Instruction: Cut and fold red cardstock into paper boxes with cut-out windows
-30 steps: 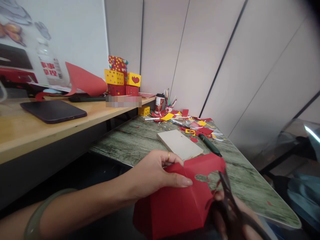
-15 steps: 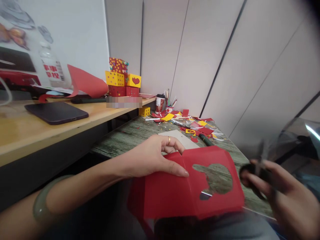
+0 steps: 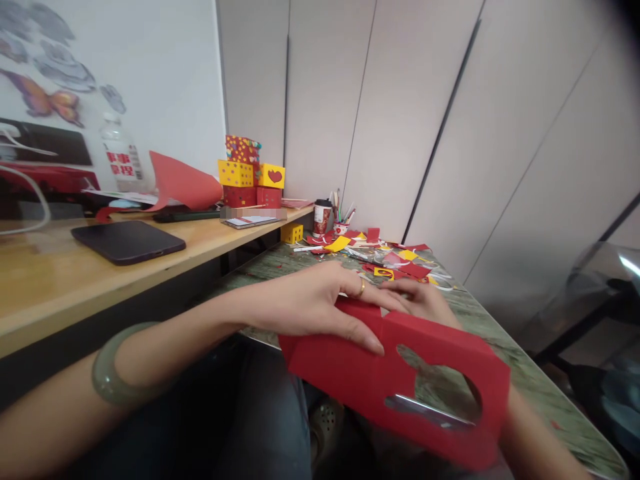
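Left hand (image 3: 315,303) pinches folded, cut-through red cardboard sheet (image 3: 390,377). Right hand (image 3: 425,300), earlier gripping dark-handled scissors, now behind sheet; grip hidden, cannot tell. Cutting apparently paused.

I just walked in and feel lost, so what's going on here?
A person's left hand holds a creased red paper sheet, cut through on one half. The right hand is at the sheet's far edge, partly hidden, so whether it holds anything is unclear. Paper scraps lie farther back on the wood-grain table, and decorated boxes are stacked on the wooden shelf.
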Tool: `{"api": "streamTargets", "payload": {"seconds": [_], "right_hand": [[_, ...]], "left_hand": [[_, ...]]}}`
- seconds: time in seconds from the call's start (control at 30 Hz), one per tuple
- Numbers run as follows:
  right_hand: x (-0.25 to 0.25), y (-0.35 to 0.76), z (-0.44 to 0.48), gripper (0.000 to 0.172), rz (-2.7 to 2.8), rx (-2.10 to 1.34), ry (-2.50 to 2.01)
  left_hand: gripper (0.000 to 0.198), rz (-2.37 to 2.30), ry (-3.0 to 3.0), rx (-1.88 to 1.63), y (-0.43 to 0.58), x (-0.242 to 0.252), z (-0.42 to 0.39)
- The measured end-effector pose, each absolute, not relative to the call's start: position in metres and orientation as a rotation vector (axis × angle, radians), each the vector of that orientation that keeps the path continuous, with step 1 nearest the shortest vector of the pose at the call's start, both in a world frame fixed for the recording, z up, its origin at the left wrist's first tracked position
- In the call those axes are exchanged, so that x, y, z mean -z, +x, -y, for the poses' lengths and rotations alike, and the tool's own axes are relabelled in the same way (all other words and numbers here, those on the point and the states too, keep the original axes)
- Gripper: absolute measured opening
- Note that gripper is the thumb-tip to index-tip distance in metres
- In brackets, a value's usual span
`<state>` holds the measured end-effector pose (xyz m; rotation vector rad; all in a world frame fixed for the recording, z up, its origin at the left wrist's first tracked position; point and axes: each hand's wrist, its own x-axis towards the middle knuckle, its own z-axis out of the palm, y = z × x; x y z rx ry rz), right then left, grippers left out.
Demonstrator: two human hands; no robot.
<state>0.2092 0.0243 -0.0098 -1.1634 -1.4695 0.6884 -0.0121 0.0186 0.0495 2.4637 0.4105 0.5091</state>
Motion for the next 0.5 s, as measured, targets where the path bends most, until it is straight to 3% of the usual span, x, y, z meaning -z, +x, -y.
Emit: {"api": "streamTargets", "payload": {"seconds": [0.07,0.13,0.27,0.5], "right_hand": [[0.016,0.200,0.006,0.015,1.598,-0.821,-1.148],[0.025,0.195,0.032,0.008,1.630,-0.698,-1.088],[0.035,0.194,0.053,0.011,1.556,-0.647,-1.177],[0.008,0.180,0.056,0.007,1.446,-0.715,-1.144]], "left_hand": [[0.042,-0.368,2.473,-0.503,-0.011,-0.051,-0.020],[0.043,-0.332,2.465,-0.489,-0.009,-0.051,-0.021],[0.040,-0.312,2.497,-0.450,-0.004,-0.052,-0.023],[0.036,-0.310,2.490,-0.368,0.002,-0.048,-0.026]]}}
